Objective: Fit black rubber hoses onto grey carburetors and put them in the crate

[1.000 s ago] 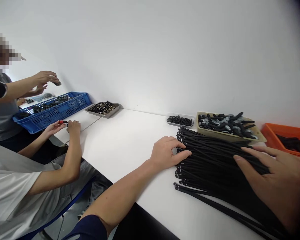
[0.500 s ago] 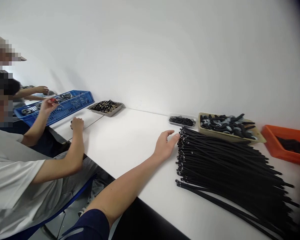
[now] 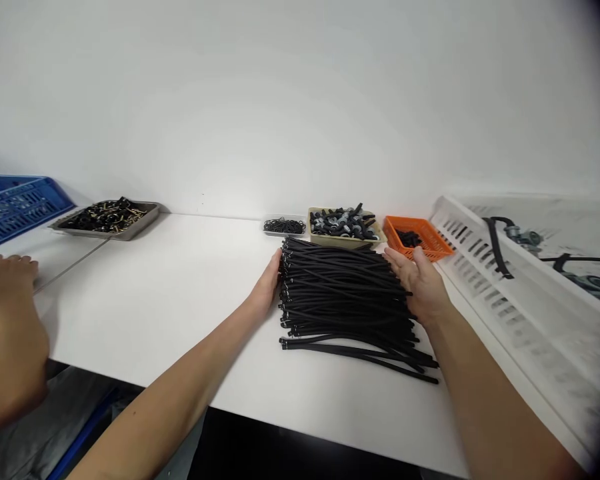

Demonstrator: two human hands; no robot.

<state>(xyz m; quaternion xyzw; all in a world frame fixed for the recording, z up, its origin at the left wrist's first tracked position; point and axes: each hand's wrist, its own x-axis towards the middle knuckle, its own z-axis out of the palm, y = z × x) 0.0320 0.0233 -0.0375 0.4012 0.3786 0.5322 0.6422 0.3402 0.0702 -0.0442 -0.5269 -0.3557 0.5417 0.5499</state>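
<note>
A broad pile of black rubber-like tubes (image 3: 345, 287) lies on the white table, their lengths running left to right. My left hand (image 3: 267, 283) rests along the pile's left ends, fingers stretched out and pointing away from me. At the opposite ends stands my right hand (image 3: 423, 283), flat and open, its palm turned toward the tubes and its thumb raised. Neither hand is wrapped around a tube. In front of the main pile, a few loose tubes (image 3: 360, 357) lie slightly apart from it.
Along the wall stand a small clear tray (image 3: 284, 233) of black rings, a yellowish bin (image 3: 345, 241) of fittings and an orange basket (image 3: 443, 251). A white crate (image 3: 535, 313) fills the right side. Left are a metal tray (image 3: 140, 227), a blue crate (image 3: 55, 193) and a co-worker's hand (image 3: 10, 273).
My view has swung right, bringing the white crate and my right hand into sight. My left hand now lies along the tubes' left ends instead of at their far corner.
</note>
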